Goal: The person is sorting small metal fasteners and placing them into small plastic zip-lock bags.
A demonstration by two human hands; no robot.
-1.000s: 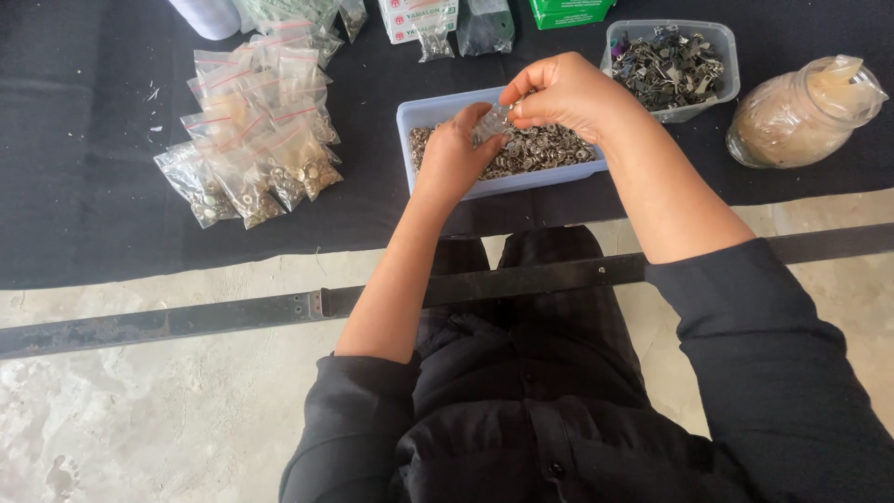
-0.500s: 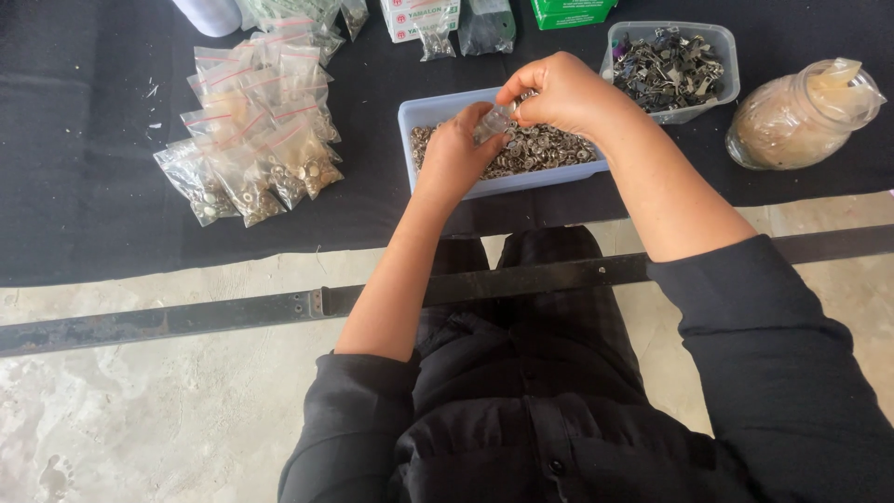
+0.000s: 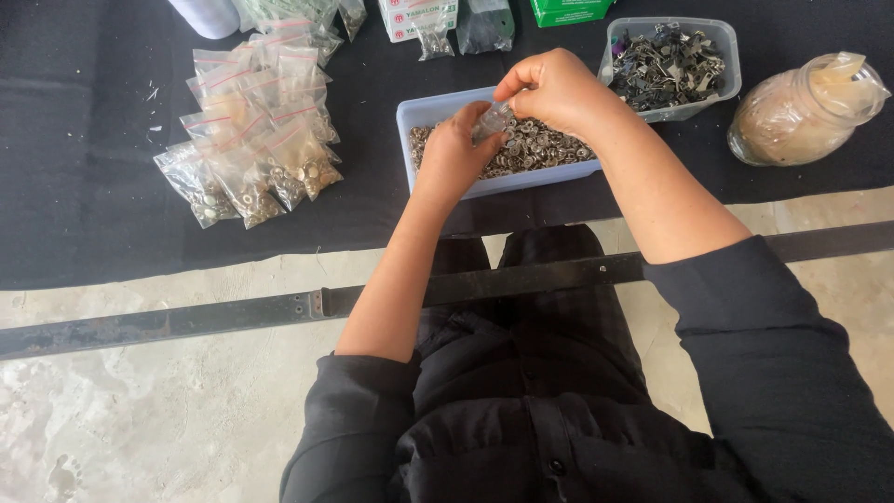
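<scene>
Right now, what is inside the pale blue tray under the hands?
The pale blue tray holds a heap of small metal rings. The left hand and right hand cover part of it, hiding what lies beneath.

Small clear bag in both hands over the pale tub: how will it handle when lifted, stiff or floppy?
Probably floppy: the small clear bag is thin film, pinched between the left hand and right hand. Likely slippery, since the film looks glossy. Filled bags nearby sag around metal pieces, so expect it bottom-heavy once loaded.

Pale-blue rectangular plastic tub of small metal rings (image 3: 438,112) sits centre; clear filled zip bags (image 3: 251,140) at nine o'clock, clear plastic tub of dark metal clips (image 3: 722,42) at two o'clock
</scene>
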